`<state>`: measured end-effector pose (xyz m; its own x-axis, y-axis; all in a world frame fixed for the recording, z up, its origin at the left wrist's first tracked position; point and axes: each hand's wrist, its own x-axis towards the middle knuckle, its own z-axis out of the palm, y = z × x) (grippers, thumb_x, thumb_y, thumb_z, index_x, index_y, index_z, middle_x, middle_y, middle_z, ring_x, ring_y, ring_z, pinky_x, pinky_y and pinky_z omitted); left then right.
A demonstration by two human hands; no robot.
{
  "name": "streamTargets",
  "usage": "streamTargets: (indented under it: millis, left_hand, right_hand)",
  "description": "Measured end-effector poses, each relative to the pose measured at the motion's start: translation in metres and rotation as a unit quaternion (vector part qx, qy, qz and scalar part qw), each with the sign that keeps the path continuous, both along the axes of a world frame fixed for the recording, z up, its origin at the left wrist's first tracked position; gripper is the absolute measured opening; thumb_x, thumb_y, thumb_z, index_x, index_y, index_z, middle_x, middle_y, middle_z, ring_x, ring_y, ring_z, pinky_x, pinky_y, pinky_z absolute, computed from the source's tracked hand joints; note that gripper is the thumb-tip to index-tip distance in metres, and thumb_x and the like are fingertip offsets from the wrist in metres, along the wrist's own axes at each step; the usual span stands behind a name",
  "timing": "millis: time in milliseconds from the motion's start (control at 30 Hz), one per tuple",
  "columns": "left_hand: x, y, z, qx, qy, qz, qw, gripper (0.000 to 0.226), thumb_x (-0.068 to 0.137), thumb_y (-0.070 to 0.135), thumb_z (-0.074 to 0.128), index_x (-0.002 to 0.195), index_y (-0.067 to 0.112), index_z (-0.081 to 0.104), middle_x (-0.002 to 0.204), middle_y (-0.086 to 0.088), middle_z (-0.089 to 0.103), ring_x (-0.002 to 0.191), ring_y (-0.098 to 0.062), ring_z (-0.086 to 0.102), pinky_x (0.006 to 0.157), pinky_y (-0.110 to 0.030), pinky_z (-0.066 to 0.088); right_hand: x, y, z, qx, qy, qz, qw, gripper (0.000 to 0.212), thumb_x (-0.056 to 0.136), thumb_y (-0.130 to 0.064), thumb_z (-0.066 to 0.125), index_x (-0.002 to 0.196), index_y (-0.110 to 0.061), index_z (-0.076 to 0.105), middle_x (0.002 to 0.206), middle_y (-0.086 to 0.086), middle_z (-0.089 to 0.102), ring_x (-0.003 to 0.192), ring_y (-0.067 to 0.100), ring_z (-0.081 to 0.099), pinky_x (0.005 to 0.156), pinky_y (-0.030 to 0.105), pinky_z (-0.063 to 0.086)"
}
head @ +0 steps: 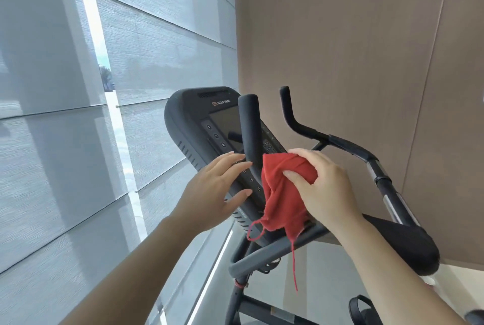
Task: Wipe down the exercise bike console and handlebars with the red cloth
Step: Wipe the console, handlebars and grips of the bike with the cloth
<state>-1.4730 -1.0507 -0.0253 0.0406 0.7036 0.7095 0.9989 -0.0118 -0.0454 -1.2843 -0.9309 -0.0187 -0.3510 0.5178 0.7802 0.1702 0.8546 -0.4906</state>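
"STAR TRAC" logo sits on top of the console [199, 120]. Right hand [322, 188] bunches the red cloth [282, 193] against the console's lower edge, by the upright handlebar [250, 128]. Left hand [212, 188] rests flat on the console, fingers straight.

Shot from a head-worn wide-angle camera, tilted, facing forward and down, close on the exercise bike console [193, 115] and handlebars [248, 128].

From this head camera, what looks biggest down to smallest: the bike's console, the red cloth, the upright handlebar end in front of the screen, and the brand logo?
1. console, partly covered
2. red cloth, bunched up, so its full spread is hidden
3. upright handlebar end
4. brand logo
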Motion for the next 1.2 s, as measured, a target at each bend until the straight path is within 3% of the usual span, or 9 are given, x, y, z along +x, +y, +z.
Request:
streamTargets:
  millis: [133, 267, 333, 500, 600, 733, 833, 933, 1200]
  left_hand:
    - [-0.023, -0.003, 0.009, 0.025, -0.031, 0.038, 0.998, 0.041, 0.088, 0.036, 0.059, 0.126, 0.021, 0.054, 0.131, 0.004, 0.053, 0.125, -0.015, 0.045, 0.098, -0.023, 0.035]
    - [-0.046, 0.006, 0.018, 0.017, -0.03, 0.048, 0.998, 0.035, 0.088, 0.032, 0.059, 0.121, 0.018, 0.059, 0.126, 0.001, 0.057, 0.12, -0.017, 0.049, 0.094, -0.026, 0.039]
    - [-0.059, 0.014, 0.025, 0.013, -0.012, 0.04, 0.999, 0.032, 0.089, 0.031, 0.059, 0.117, 0.016, 0.061, 0.122, 0.0, 0.059, 0.116, -0.019, 0.053, 0.093, -0.029, 0.041]
    - [-0.092, 0.037, 0.048, 0.005, 0.024, 0.008, 1.0, 0.026, 0.089, 0.028, 0.055, 0.111, 0.015, 0.064, 0.114, -0.001, 0.061, 0.109, -0.022, 0.056, 0.1, -0.041, 0.04]
    - [-0.108, 0.052, 0.062, 0.015, 0.062, -0.007, 0.998, 0.025, 0.09, 0.031, 0.052, 0.108, 0.018, 0.064, 0.112, 0.001, 0.062, 0.111, -0.02, 0.055, 0.106, -0.045, 0.033]
    - [-0.126, 0.069, 0.066, 0.01, 0.148, 0.002, 0.989, 0.036, 0.091, 0.04, 0.036, 0.1, 0.022, 0.067, 0.103, 0.003, 0.065, 0.102, -0.019, 0.06, 0.104, -0.042, 0.032]
    - [-0.135, 0.077, 0.055, 0.025, 0.193, -0.002, 0.981, 0.044, 0.091, 0.044, 0.03, 0.085, 0.025, 0.069, 0.09, 0.006, 0.068, 0.087, -0.018, 0.062, 0.097, -0.036, 0.032]
    - [-0.14, 0.082, 0.051, 0.053, 0.198, -0.024, 0.978, 0.045, 0.09, 0.047, 0.029, 0.081, 0.025, 0.068, 0.083, 0.007, 0.067, 0.078, -0.019, 0.06, 0.093, -0.035, 0.033]
    - [-0.147, 0.086, 0.042, 0.123, 0.196, -0.081, 0.97, 0.038, 0.089, 0.043, 0.035, 0.082, 0.023, 0.067, 0.08, 0.006, 0.066, 0.07, -0.02, 0.056, 0.083, -0.036, 0.037]
  right_hand:
    - [-0.025, 0.003, 0.017, 0.01, -0.008, 0.006, 1.0, 0.036, 0.082, -0.027, 0.067, 0.117, -0.024, 0.059, 0.112, -0.014, 0.058, 0.105, 0.003, 0.052, 0.088, 0.001, 0.029]
    - [-0.04, 0.0, -0.001, -0.005, -0.119, 0.003, 0.993, 0.048, 0.088, -0.04, 0.056, 0.131, -0.02, 0.048, 0.131, -0.005, 0.053, 0.118, 0.013, 0.049, 0.095, 0.018, 0.033]
    - [-0.037, 0.002, -0.008, -0.014, -0.127, -0.008, 0.992, 0.046, 0.088, -0.044, 0.054, 0.129, -0.023, 0.05, 0.125, -0.009, 0.056, 0.113, 0.012, 0.052, 0.095, 0.022, 0.038]
    - [-0.039, 0.003, 0.001, -0.03, -0.1, -0.051, 0.993, 0.028, 0.085, -0.04, 0.059, 0.111, -0.032, 0.058, 0.101, -0.022, 0.057, 0.092, -0.003, 0.051, 0.076, -0.003, 0.032]
    - [-0.053, -0.004, 0.004, -0.031, -0.073, -0.072, 0.994, 0.035, 0.088, -0.036, 0.055, 0.123, -0.03, 0.053, 0.112, -0.02, 0.056, 0.102, -0.004, 0.05, 0.083, -0.003, 0.03]
    - [-0.064, -0.012, -0.007, -0.036, -0.086, -0.096, 0.991, 0.047, 0.086, -0.048, 0.049, 0.13, -0.03, 0.048, 0.119, -0.022, 0.054, 0.11, -0.001, 0.05, 0.093, 0.016, 0.038]
    - [-0.062, -0.015, -0.008, -0.03, -0.072, -0.126, 0.989, 0.034, 0.086, -0.046, 0.053, 0.117, -0.034, 0.054, 0.105, -0.036, 0.05, 0.099, -0.015, 0.048, 0.081, -0.003, 0.031]
    - [-0.067, -0.021, -0.005, -0.022, -0.054, -0.143, 0.988, 0.022, 0.088, -0.036, 0.056, 0.108, -0.041, 0.05, 0.102, -0.035, 0.05, 0.097, -0.025, 0.044, 0.079, -0.005, 0.029]
    - [-0.088, -0.035, -0.011, -0.015, -0.06, -0.213, 0.975, 0.039, 0.093, -0.052, 0.036, 0.123, -0.032, 0.049, 0.109, -0.023, 0.052, 0.106, -0.001, 0.047, 0.081, 0.011, 0.033]
